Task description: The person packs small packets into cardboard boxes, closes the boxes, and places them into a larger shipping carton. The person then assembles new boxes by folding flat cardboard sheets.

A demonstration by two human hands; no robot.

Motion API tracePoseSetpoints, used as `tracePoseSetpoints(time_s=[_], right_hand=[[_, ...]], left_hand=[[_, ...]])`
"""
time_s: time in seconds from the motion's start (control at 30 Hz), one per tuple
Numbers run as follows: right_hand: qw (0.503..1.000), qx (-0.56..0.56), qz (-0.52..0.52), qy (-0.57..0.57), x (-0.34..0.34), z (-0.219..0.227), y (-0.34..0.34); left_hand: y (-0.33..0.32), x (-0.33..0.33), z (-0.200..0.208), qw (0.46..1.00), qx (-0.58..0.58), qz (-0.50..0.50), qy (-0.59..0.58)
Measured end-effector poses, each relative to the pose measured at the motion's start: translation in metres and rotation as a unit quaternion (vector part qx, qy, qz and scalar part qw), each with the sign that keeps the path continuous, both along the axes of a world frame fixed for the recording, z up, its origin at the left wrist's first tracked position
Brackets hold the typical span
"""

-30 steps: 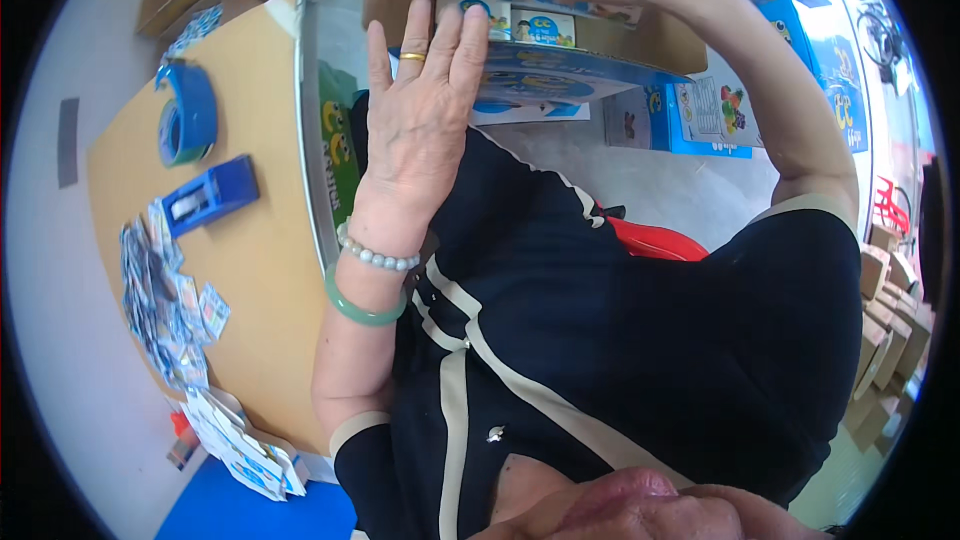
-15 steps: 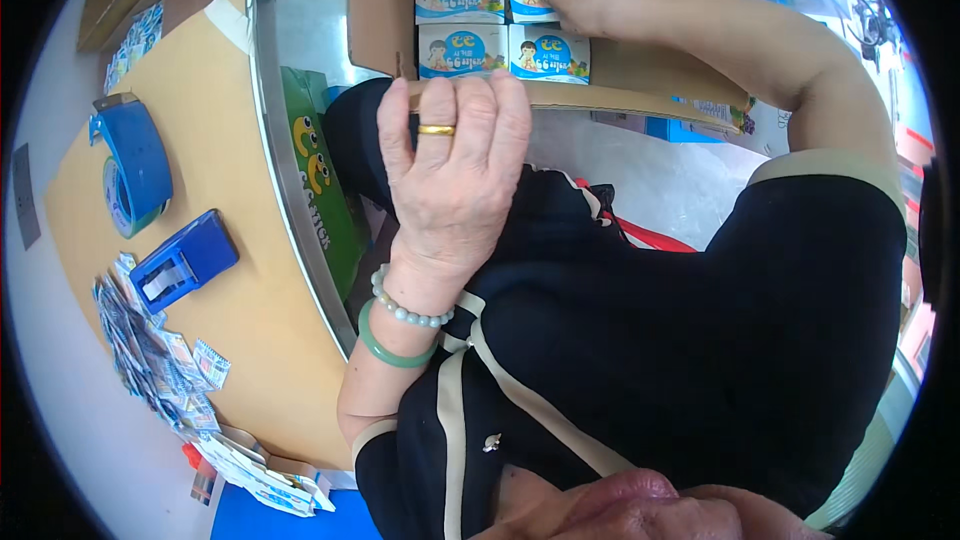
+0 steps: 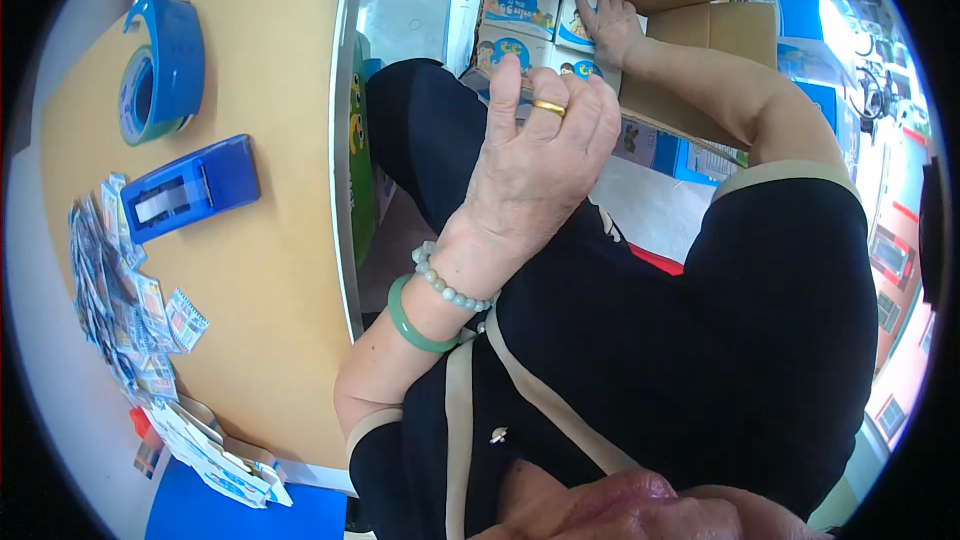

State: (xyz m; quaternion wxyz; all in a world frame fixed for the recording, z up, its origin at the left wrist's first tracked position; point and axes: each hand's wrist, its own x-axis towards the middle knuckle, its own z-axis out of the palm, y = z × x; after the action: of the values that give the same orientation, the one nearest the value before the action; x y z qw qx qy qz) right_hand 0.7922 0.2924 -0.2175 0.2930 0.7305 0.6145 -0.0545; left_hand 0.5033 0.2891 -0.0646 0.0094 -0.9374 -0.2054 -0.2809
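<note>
Four small boxes [image 3: 520,2], white and blue with cartoon prints, lie flat in two rows on the floor of an open cardboard carton [image 3: 690,30], packed touching one another against its left wall.

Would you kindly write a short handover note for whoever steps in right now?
Right hand: inside the cardboard box, resting open on the small picture boxes packed there.
Left hand: raised over the lap, loosely curled, holding nothing.
Done: at least four small boxes sit side by side in the box.
Left: box has room; flaps open.
On the table: two blue tape dispensers, a heap of small paper slips.
</note>
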Motion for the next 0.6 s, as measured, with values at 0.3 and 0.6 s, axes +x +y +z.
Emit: tracePoseSetpoints(time_s=[0.3, 0.6], right_hand=[[0.996, 0.039, -0.074, 0.002, 0.003, -0.049, 0.006], [0.969, -0.150, -0.161, 0.109, 0.065, -0.100, -0.019]], left_hand=[[0.000, -0.001, 0.019, 0.999, -0.035, 0.008, 0.031], [-0.014, -0.087, -0.001, 0.999, 0.012, 0.048, -0.011]])
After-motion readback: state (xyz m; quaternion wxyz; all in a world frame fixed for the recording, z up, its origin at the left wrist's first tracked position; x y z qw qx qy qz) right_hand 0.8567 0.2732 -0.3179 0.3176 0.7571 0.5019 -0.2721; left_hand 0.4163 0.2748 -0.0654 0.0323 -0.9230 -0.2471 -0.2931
